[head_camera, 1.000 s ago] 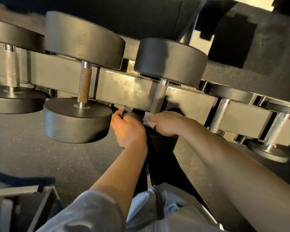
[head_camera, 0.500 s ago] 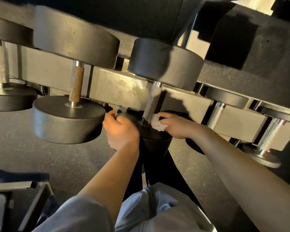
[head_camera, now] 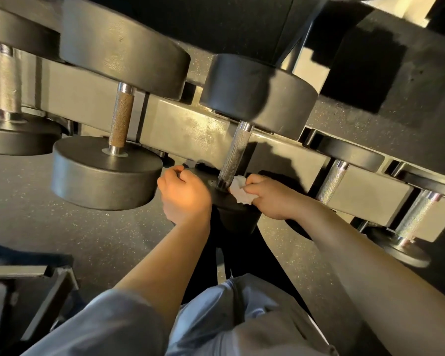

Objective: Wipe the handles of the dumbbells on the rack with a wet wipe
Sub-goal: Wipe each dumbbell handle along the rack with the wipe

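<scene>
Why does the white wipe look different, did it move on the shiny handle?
Yes. The wet wipe in the right hand slipped off the handle and now sits beside its bottom end.

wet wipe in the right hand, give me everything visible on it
The wet wipe is white and crumpled into a small wad, soft and creased like damp tissue. The right hand pinches it, covering its right side, so its full size is hidden. It sits at the bottom end of the silver knurled handle of the middle dumbbell, against the handle's right side, just above the dark lower weight. Whether it touches that weight cannot be told.
</scene>
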